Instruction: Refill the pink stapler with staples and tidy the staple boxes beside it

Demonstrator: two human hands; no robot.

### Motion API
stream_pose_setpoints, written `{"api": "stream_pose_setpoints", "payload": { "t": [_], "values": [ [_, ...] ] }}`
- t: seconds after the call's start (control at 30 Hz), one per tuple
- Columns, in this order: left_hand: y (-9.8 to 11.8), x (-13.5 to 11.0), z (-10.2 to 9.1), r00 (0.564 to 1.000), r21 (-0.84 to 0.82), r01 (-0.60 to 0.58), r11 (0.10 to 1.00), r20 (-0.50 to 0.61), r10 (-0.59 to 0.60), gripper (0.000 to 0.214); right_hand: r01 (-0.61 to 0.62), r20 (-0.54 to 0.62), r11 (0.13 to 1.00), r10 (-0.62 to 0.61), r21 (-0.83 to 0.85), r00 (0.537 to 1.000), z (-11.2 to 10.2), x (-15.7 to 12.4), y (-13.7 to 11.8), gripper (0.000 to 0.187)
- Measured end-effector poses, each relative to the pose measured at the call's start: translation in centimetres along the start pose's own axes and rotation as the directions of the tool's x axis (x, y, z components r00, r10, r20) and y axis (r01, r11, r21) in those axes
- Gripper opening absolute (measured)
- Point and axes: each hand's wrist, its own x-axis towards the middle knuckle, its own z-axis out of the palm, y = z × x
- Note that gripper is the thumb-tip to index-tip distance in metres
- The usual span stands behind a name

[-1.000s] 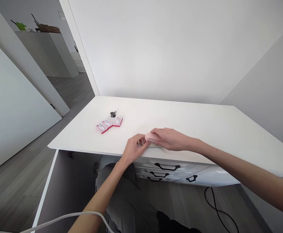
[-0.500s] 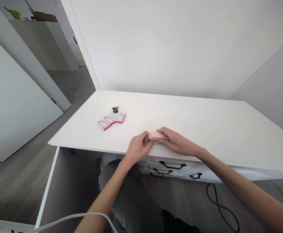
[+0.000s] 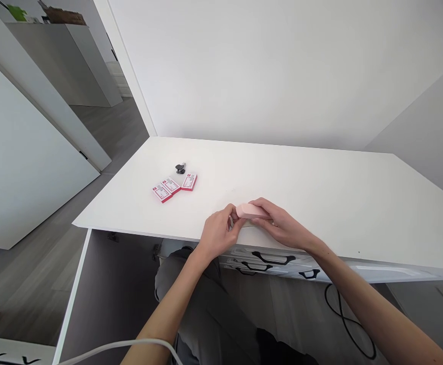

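A small pale pink oblong object (image 3: 248,210) lies near the front edge of the white table (image 3: 320,192). My right hand (image 3: 282,227) covers it from the right, fingers curled over its top and gripping it. My left hand (image 3: 218,233) meets it at the left end, fingers bent and pinching at that end. Part of the pink object is hidden under my fingers, so I cannot tell what it is.
Three small red-and-white boxes (image 3: 173,186) lie to the left, with a small black clip-like item (image 3: 180,168) behind them. Under the table are drawers with black handles (image 3: 272,260) and a black cable (image 3: 345,319). A white cable (image 3: 114,347) crosses the bottom.
Both hands have stayed on the pink object with only slight finger shifts. The camera has tilted a little, so the table sits slightly differently in view.
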Motion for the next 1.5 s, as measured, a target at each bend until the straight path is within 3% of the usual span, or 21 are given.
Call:
{"api": "stream_pose_setpoints", "payload": {
  "t": [0.43, 0.8, 1.33, 1.5],
  "values": [
    [0.1, -0.2, 0.1, 1.000, 0.049, -0.013, 0.999, -0.003, 0.013, 0.016, -0.056, -0.064, 0.987, 0.066, 0.150, 0.996, 0.5, -0.4, 0.2, 0.029],
    [-0.2, -0.2, 0.4, 0.999, 0.033, -0.028, 0.999, -0.023, 0.029, 0.023, -0.080, -0.104, 0.948, 0.117, 0.308, 0.988, 0.8, -0.9, 0.8, 0.041],
    [0.1, 0.2, 0.7, 0.998, 0.020, 0.041, 0.999, -0.041, -0.040, 0.037, 0.014, -0.162, 0.889, 0.068, 0.458, 0.984, 0.2, -1.7, 1.1, 0.038],
    [-0.1, 0.2, 0.9, 0.999, 0.047, 0.032, 0.998, -0.040, -0.030, 0.036, 0.055, -0.255, 0.898, 0.065, 0.436, 0.965, -0.9, -2.8, 1.8, 0.029]
  ]
}}
